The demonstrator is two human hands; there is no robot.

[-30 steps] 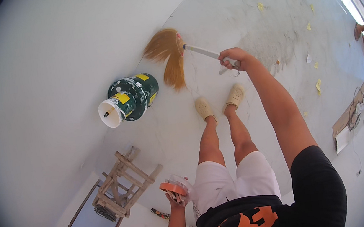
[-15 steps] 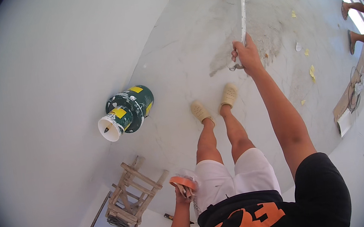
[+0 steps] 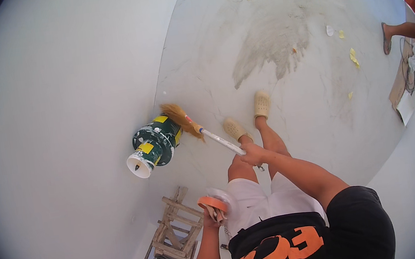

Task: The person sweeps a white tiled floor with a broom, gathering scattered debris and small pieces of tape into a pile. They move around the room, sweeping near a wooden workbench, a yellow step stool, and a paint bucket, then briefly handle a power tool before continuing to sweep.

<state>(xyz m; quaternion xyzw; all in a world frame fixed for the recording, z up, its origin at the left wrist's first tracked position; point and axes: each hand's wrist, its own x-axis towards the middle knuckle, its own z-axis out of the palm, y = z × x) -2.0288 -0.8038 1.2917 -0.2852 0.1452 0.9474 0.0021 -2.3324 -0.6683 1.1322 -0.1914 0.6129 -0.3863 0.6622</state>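
Observation:
My right hand [image 3: 254, 154] is closed around the white handle of a broom [image 3: 223, 141]. The broom slants up and left, its straw bristles beside the green paint buckets [image 3: 164, 141]; whether they touch, I cannot tell. Near my left thigh, my left hand [image 3: 210, 220] is closed on an orange ring that looks like a tape roll [image 3: 212, 201], with crumpled brownish pieces and clear plastic bunched against it. The buckets are smeared with white paint, and a smaller white-mouthed one sits at the near end with something dark inside.
A wooden sawhorse-like stand [image 3: 179, 233] is at the lower left along the white wall [image 3: 75, 120]. Yellow scraps [image 3: 354, 58] and a dusty grey smear [image 3: 273, 52] mark the floor. Another person's sandalled feet [image 3: 387, 37] are at right, near cardboard [image 3: 401, 78] and cable.
My right hand has drawn the broom back and swung it left, bringing the bristles from the far floor to beside the buckets. My left hand keeps its hold, shifted slightly in view.

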